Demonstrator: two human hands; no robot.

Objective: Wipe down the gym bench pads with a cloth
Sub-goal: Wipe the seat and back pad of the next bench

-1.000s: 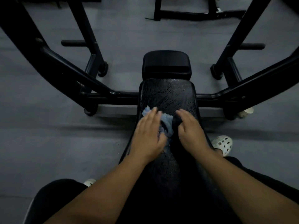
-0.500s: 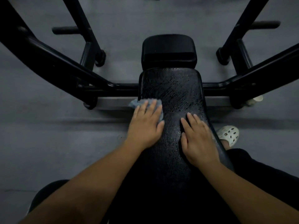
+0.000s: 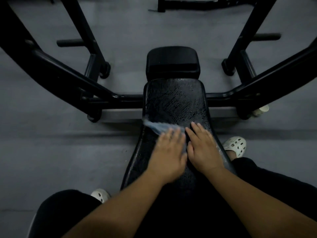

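Grey gym floor all round, a black steel frame splaying off to both sides, and a person sitting astride the long pad, looking down its length. The blue cloth lies on the left half of that pad, about midway along, with one corner poking past the left edge.

The left hand lies flat on top of the cloth, fingers straight, pressing rather than gripping (fair enough, a flat palm spreads the cloth and covers more vinyl per pass). It's smeared with blur, so I'd guess it's mid-swipe.

The right hand is just beside it on the bare pad, also flat and holding nothing. My read is that it's propping the body while leaning forward.

Wet streaks shine over the far half of the long pad. The small pad beyond it looks dull, so that one probably isn't done yet.

Head count:
- two pads
- one cloth
- two hands
- two pale clogs, the right clog and the left clog, one on each side of the pad
- two stubby pegs on the uprights, the left peg and the right peg
- one pale cup on the floor by the frame's right foot
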